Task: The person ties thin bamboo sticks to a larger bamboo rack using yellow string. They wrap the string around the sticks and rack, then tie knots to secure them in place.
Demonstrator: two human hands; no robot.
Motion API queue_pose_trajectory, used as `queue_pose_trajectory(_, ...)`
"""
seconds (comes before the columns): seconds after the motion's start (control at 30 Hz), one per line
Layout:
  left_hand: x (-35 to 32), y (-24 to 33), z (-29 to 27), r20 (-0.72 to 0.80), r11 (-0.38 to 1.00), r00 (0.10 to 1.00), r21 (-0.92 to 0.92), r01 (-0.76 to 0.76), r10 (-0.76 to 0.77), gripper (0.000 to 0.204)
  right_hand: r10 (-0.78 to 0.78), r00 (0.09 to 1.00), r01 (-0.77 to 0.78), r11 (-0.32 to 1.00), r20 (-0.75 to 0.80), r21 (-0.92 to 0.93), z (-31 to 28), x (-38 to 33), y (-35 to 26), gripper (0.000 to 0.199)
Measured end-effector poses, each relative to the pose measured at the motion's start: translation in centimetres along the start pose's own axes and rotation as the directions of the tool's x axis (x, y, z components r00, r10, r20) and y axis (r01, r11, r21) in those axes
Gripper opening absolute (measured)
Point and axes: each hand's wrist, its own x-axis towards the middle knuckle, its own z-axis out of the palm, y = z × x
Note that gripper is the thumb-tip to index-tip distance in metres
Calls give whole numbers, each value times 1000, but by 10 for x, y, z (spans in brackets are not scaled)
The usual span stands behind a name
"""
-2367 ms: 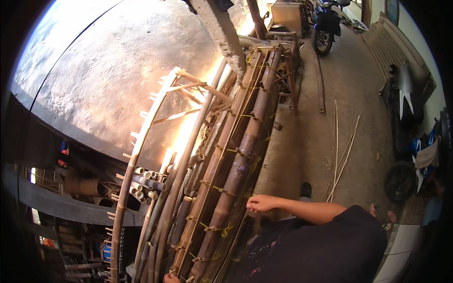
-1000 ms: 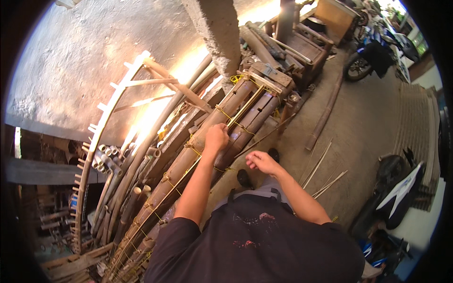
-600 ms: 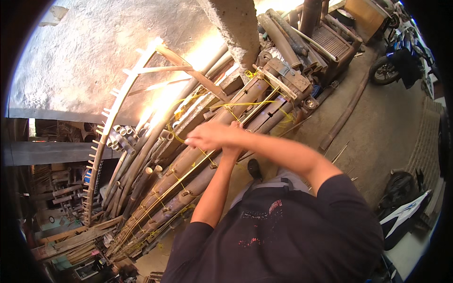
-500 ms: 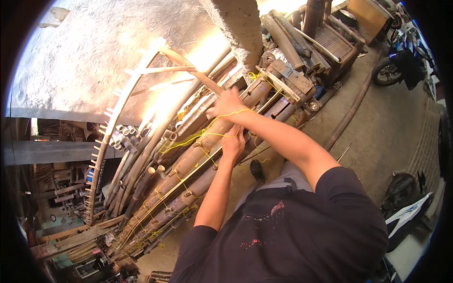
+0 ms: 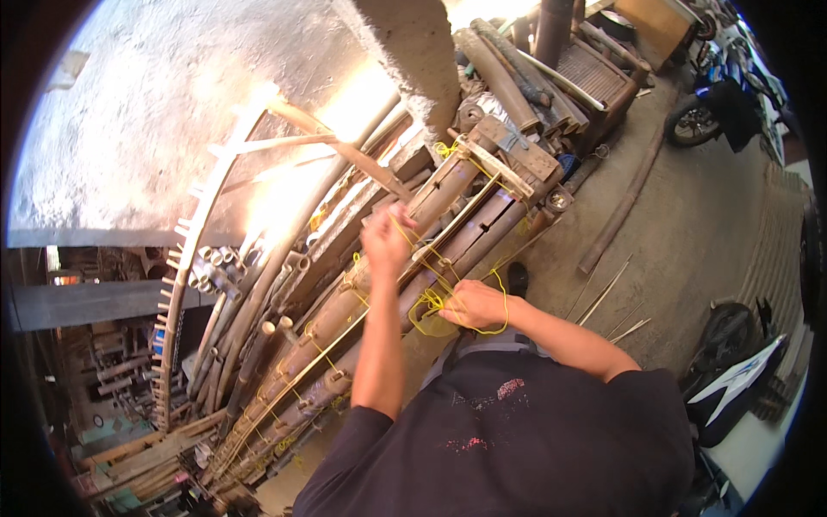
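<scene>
Cord, thin, bright yellow and loosely looped [image 5: 428, 303], bunches at your right hand [image 5: 474, 306], whose fingers are closed on it; one loop swings around beside your right wrist. Your left hand [image 5: 386, 237] is raised over the farther pole, fingers partly curled and blurred; a yellow strand runs by them, but you cannot tell how firmly they grip it. The cord's loops hang over the nearer of two poles, between you and the bamboo.

Those two thick brown bamboo poles [image 5: 465, 246] lie side by side on a diagonal, with dark slots cut in them and more yellow ties along their length. A flat pale wooden crosspiece [image 5: 500, 168] spans their far end, beside a squarish brown wooden block [image 5: 532, 158].

Beyond the block, a small dark-blue container-like object with a mesh look [image 5: 568, 164] sits partly hidden; its contents cannot be made out. Farther off stands a boxy tan wooden cabinet [image 5: 655, 30], its inside out of sight. To your left, short hollow bamboo tubes [image 5: 215, 269] are stacked with their round ends open, near a curved, pegged bamboo frame [image 5: 200, 200].
</scene>
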Motion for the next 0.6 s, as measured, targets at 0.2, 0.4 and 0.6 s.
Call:
queue_pose_trajectory(0.2,113,-125,-36,26,577,990,811,-100,135,24,-3,997,12,992,-75,127,-19,-9,-32,35)
queue_pose_trajectory(0.4,244,-78,-260,-146,487,989,866,113,31,17,291,888,91,647,-355,757,-40,-42,-40,27)
queue_pose_trajectory(0.6,274,135,-282,-213,126,914,976,180,344,23,828,557,-548,421,-61,723,-40,-116,54,43)
